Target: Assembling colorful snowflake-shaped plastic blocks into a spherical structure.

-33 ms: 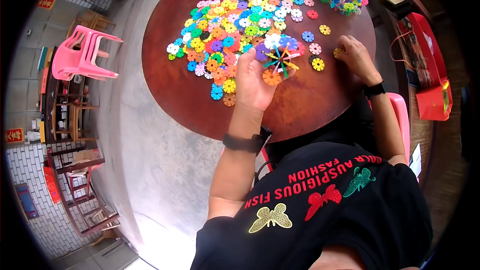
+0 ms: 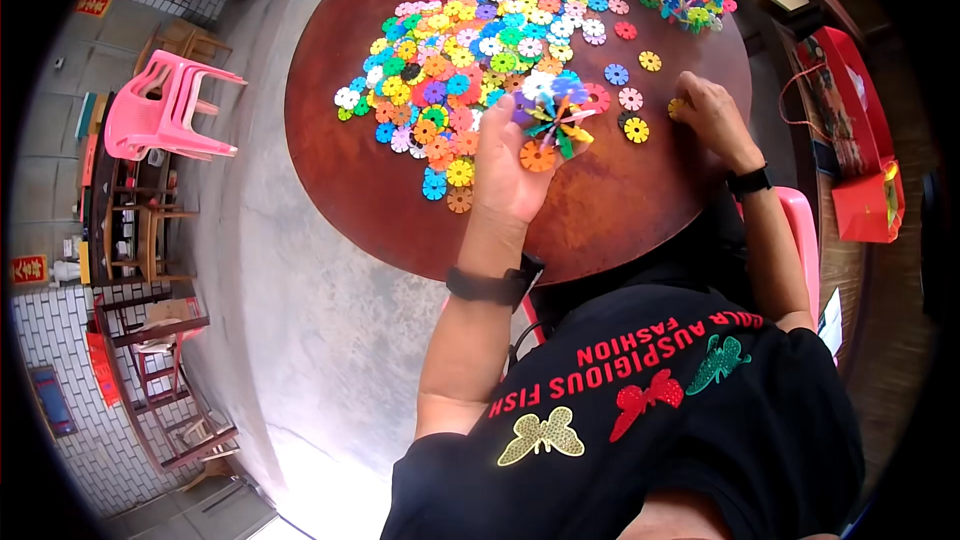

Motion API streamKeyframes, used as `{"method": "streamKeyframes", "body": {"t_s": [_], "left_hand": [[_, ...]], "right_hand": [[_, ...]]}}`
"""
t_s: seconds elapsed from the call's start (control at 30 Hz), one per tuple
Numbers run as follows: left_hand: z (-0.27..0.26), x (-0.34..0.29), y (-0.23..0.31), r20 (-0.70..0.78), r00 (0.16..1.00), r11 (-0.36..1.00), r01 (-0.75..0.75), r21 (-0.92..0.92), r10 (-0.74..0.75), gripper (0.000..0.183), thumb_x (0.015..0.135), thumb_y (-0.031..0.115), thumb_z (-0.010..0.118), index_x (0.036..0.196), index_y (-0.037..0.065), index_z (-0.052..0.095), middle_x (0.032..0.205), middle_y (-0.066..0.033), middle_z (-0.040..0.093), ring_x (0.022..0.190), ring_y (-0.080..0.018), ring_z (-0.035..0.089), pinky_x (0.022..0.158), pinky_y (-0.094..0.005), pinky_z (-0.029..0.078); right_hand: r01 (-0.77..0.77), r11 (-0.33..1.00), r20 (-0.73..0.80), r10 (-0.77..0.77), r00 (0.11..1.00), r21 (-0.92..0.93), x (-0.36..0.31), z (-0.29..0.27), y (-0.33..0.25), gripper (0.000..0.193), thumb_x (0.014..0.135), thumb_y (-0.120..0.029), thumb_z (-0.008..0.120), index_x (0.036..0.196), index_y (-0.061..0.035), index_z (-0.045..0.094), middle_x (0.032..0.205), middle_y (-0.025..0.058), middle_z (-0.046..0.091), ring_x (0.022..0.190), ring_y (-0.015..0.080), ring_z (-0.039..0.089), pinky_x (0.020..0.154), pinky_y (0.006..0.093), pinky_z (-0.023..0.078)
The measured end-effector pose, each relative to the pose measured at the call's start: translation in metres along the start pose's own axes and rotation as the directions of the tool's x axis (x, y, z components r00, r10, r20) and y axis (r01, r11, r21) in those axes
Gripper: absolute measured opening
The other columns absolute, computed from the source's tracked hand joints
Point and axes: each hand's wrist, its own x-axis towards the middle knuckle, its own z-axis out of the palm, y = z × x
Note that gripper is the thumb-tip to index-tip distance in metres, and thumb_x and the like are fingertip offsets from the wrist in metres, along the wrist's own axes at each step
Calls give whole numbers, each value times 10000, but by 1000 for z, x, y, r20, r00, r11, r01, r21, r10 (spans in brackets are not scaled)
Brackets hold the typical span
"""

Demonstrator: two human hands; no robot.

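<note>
My left hand (image 2: 508, 170) is raised over the round table, its thumb and fingers closed round a cluster of interlocking plastic snowflake discs (image 2: 556, 118). The cluster is joined at its slots, with orange, blue, white, purple, green and red discs pointing outward. At the table's right side my right hand (image 2: 712, 118) has its fingers bent and pinched on a yellow disc (image 2: 677, 108), which they partly cover. Near it lie a yellow disc with a dark one (image 2: 636, 129), a pink disc (image 2: 630, 99) and a blue disc (image 2: 616, 73).
A wide heap of loose coloured discs (image 2: 440, 70) covers the left half of the brown round table (image 2: 340, 180). Finished-looking disc clusters (image 2: 690, 0) stand at the far right edge. Stacked pink chairs (image 2: 165, 105) are at the left; a red bag (image 2: 865, 210) is at the right.
The disc cluster has turned a little in my left hand and looks slightly blurred. My right hand has stayed in place.
</note>
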Motion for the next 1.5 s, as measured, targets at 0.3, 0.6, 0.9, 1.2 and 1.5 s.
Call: {"method": "streamKeyframes", "body": {"t_s": [0.3,0.6,0.9,1.2,1.5], "left_hand": [[-5,3,-11,-16,996,991,-86,101,88,269,917,136,550,1119,-40,571,1034,-147,646,976,-269,632,825,-424,541],[12,-2,-6,-59,998,996,-9,85,14,206,881,72,599,1062,-28,594,960,-139,666,865,-239,660,730,-382,567],[15,-5,-10,-57,997,989,62,133,-55,195,868,60,621,1056,13,597,944,-113,665,850,-217,661,662,-354,569],[14,-3,-16,-51,998,933,-15,360,35,251,832,8,661,1055,24,547,916,-87,651,780,-186,654,563,-300,533],[20,-7,-20,41,996,922,-86,378,76,251,835,18,667,1041,20,524,920,-71,634,786,-168,648,595,-288,537]], "right_hand": [[147,753,-121,-89,989,642,-1,-29,-100,59,791,-5,604,835,17,570,686,68,536,572,100,527,520,268,414],[192,834,-191,-106,976,517,3,-24,-120,135,777,-36,624,905,-8,587,668,134,591,580,243,600,531,313,450],[363,886,-240,-300,923,288,4,-23,-117,106,789,-49,606,879,-7,568,692,152,582,648,314,601,565,376,462],[452,872,-191,-419,888,187,0,-27,-115,117,795,-44,586,894,-17,530,697,158,570,683,343,594,573,408,450],[444,861,-184,-409,894,246,-5,-33,-117,221,805,-26,578,955,-36,417,698,159,555,675,346,594,561,404,441]]}}
